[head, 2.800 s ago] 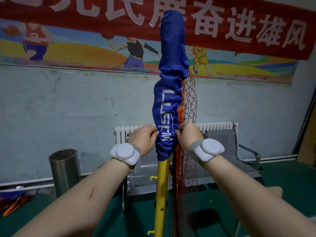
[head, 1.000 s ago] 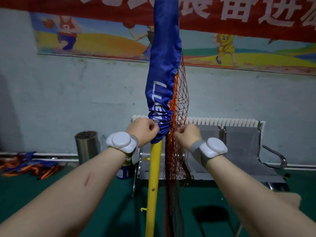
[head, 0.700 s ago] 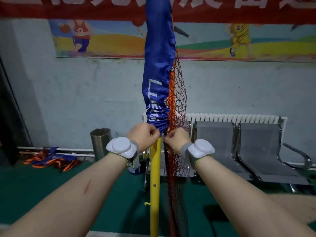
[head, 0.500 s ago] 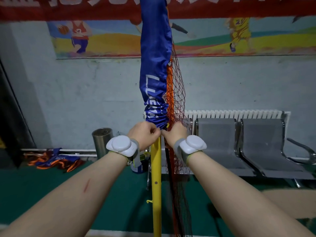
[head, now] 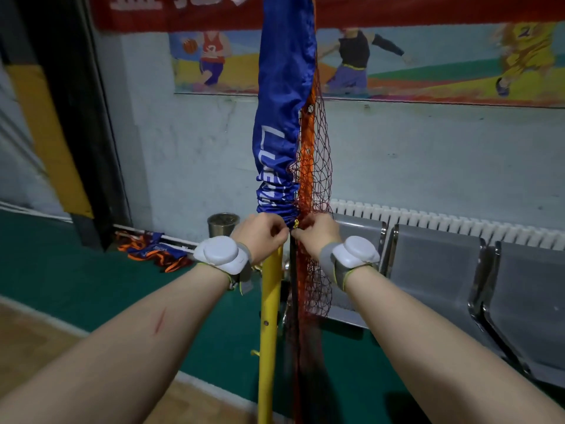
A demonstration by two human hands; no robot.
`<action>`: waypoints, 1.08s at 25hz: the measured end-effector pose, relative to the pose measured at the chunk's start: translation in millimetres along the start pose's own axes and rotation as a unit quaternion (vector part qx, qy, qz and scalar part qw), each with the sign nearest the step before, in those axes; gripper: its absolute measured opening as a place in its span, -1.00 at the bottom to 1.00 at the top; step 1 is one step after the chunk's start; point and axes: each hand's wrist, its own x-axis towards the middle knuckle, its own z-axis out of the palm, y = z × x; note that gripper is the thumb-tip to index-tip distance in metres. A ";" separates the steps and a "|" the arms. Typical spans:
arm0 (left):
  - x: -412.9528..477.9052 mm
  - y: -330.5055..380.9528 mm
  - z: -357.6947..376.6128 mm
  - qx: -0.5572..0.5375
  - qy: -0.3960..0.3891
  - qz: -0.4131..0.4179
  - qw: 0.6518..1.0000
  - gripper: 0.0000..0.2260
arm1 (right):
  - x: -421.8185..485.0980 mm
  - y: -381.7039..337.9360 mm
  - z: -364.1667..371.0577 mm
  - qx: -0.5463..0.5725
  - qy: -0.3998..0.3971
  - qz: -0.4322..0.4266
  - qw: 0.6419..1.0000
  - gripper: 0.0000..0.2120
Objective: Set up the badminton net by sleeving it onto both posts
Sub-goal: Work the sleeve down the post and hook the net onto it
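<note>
one yellow post (head: 269,301) is standing here, carrying one blue sleeve (head: 284,87) and one net (head: 315,166). two hands are showing: the left hand (head: 260,235) and the right hand (head: 319,237). two white wrist units are being worn: the left unit (head: 218,254), the right unit (head: 356,250). three grey seats (head: 437,270) are lining the wall. one radiator (head: 458,228), one metal bin (head: 222,224), one cloth heap (head: 153,250), one red banner (head: 183,16) and one mural (head: 428,65) are also showing; the mural is carrying three painted players.

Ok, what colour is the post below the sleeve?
Yellow, seen best in the head view; the post shows bare below the bunched blue sleeve.
</note>
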 end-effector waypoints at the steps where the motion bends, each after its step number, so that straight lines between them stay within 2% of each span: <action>1: -0.7 3.9 0.0 0.008 0.008 -0.010 1.000 -0.83 | 3.1 2.2 -2.6 0.012 -0.012 -0.019 1.000 -0.62; 4: -2.6 14.3 1.9 0.038 0.040 -0.029 0.998 -0.82 | 6.3 4.9 -17.6 0.044 -0.053 -0.067 0.995 -0.55; 7: -4.0 17.3 3.0 0.049 0.060 -0.030 0.997 -0.79 | 12.4 7.2 -19.7 0.097 -0.100 -0.070 0.988 -0.64; 9: -3.8 18.8 3.5 0.057 0.068 -0.029 0.996 -0.78 | 19.2 10.7 -14.4 0.174 -0.132 -0.052 0.974 -0.72; 11: -4.6 17.9 4.1 0.067 0.075 -0.026 0.995 -0.78 | 24.6 12.6 -9.2 0.216 -0.145 -0.048 0.964 -0.73; 15: -2.2 20.3 3.2 0.087 0.082 -0.033 0.992 -0.79 | 40.8 20.3 -6.3 0.204 -0.125 -0.056 0.969 -0.81; 17: -0.7 22.5 1.6 0.059 0.088 -0.044 0.993 -0.80 | 43.4 20.2 -11.3 0.167 -0.117 -0.069 0.977 -0.76; 21: 0.2 28.5 1.5 0.042 0.089 -0.061 0.993 -0.81 | 45.2 18.1 -24.4 0.092 -0.136 -0.116 0.980 -0.65; 27: 5.6 29.9 3.0 0.106 0.095 -0.073 0.987 -0.80 | 52.6 14.5 -31.4 0.041 -0.184 -0.142 0.972 -0.62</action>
